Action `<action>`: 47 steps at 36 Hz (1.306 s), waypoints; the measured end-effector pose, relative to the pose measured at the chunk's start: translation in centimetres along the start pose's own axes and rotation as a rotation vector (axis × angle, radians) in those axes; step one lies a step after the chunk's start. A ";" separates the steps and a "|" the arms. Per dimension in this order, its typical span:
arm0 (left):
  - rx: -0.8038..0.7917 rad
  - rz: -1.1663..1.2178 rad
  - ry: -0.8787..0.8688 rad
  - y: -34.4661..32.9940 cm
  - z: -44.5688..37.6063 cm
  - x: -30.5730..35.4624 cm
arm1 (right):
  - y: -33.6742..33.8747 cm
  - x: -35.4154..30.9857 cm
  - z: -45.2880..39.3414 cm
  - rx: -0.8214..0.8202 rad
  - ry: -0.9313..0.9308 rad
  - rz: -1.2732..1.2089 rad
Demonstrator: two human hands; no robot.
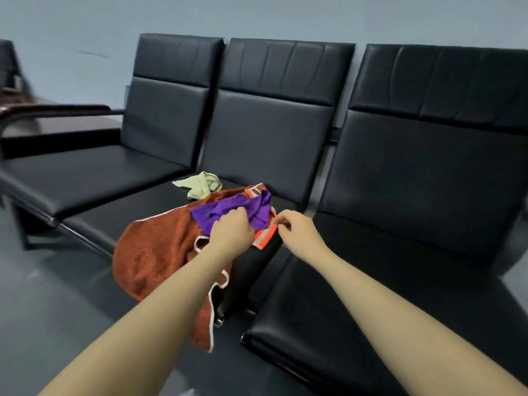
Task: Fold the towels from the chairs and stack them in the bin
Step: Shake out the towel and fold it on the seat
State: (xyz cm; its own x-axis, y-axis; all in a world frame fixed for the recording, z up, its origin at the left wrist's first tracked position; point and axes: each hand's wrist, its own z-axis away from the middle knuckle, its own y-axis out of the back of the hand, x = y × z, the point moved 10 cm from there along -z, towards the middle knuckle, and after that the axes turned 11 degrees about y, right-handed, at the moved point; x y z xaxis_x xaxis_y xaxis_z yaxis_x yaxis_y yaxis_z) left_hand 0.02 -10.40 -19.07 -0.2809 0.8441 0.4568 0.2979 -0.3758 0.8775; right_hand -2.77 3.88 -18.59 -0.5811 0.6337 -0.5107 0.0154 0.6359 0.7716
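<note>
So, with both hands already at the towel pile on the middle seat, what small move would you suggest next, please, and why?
Probably lift the purple towel clear. The left hand grips it, it lies crumpled on top of the rust towel, and the right hand pinches near the orange striped edge, so it could steady the pile. The top towel comes free most easily.

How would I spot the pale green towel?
Find the middle seat of the black chair row. At its back lies the pale green towel, small and crumpled. Unlike the purple towel and rust-orange towel in front, no hand touches it.
</note>
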 end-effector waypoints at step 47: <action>0.308 0.151 -0.401 3.8 4.4 12.9 | 11.5 1.9 4.4 0.445 0.042 -0.135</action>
State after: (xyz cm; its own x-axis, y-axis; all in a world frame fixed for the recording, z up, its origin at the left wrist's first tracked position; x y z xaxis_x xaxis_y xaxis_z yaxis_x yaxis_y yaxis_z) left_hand 1.53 0.78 -10.48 0.1386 0.8920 0.4302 0.5792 -0.4254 0.6954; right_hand -0.17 14.33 -12.37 -0.6339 0.5197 -0.5728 0.2797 0.8445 0.4568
